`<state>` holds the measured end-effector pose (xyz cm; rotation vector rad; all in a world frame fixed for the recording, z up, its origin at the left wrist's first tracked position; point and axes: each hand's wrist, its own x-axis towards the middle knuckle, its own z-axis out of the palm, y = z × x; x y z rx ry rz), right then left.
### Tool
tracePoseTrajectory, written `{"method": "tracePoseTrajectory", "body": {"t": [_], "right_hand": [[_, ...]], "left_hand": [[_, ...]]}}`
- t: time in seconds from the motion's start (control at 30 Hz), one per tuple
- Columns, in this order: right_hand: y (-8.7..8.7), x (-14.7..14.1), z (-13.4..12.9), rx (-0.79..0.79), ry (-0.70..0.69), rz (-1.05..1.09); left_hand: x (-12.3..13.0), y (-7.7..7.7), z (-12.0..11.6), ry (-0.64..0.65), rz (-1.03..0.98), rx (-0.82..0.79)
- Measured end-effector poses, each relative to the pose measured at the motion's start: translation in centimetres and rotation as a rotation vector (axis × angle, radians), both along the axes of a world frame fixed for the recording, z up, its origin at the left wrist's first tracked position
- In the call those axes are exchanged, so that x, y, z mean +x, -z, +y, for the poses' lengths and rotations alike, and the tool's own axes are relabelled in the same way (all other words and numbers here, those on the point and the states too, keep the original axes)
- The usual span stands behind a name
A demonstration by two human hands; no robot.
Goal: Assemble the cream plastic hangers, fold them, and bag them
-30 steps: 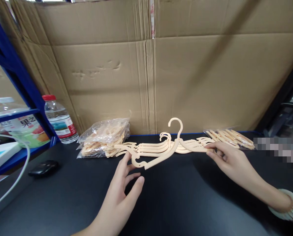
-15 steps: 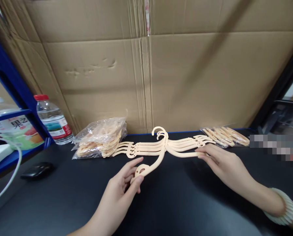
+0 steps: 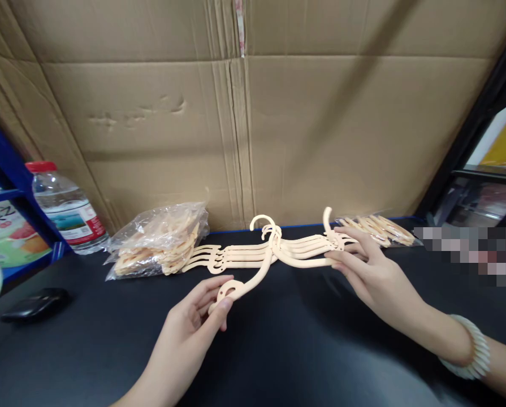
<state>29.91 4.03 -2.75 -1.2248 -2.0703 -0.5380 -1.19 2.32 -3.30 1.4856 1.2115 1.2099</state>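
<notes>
My left hand point(image 3: 187, 328) is closed on the near end of a cream-coloured clothes hanger point(image 3: 259, 278), thumb on top beside the slotted tip. My right hand point(image 3: 382, 277) pinches the hanger's other arm near its end. A curved cream piece point(image 3: 328, 219) stands upright by my right fingertips; its join is partly hidden by them. The hanger's hook points up, close to the hooks of several flat, similar hangers point(image 3: 246, 255) lying behind it in a row.
A clear bag of cream pieces point(image 3: 157, 240) lies at left, and another packet point(image 3: 382, 229) at right. A water bottle point(image 3: 68, 209) and a black mouse point(image 3: 36, 305) are on the left of the black table point(image 3: 269, 350). Cardboard point(image 3: 151, 113) stands behind.
The curved piece now stands up near my right fingers, which have spread and shifted around the arm's end. My left hand keeps its hold. The whole view has moved slightly.
</notes>
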Motion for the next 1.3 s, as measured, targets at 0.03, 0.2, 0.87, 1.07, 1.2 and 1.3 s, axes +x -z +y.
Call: {"method": "tracePoseTrajectory", "body": {"t": [0.03,0.2,0.87,1.07,1.2,1.3], "right_hand": [[-0.1,-0.1,0.0,-0.026,-0.046,0.048],[-0.4,-0.2,0.3,-0.114,-0.194,0.271],[-0.5,-2.5,-0.8,-1.002,-0.585,1.319],[-0.7,-4.5,-2.5,-1.114,-0.672,1.100],[-0.9,-4.9,-3.6,-1.230,-0.846,0.894],[-1.0,-4.9,-4.2,-1.306,-0.876,0.828]], "left_hand": [[0.0,-0.1,0.0,0.001,-0.001,-0.010],[0.4,-0.8,-0.6,-0.017,-0.017,-0.023],[1.3,-1.0,-1.0,0.113,-0.058,-0.047],[2.6,-1.4,-1.6,0.129,-0.089,-0.090],[2.7,-1.5,-1.7,0.112,-0.104,-0.074],[2.6,-1.2,-1.6,0.091,-0.111,-0.051]]}}
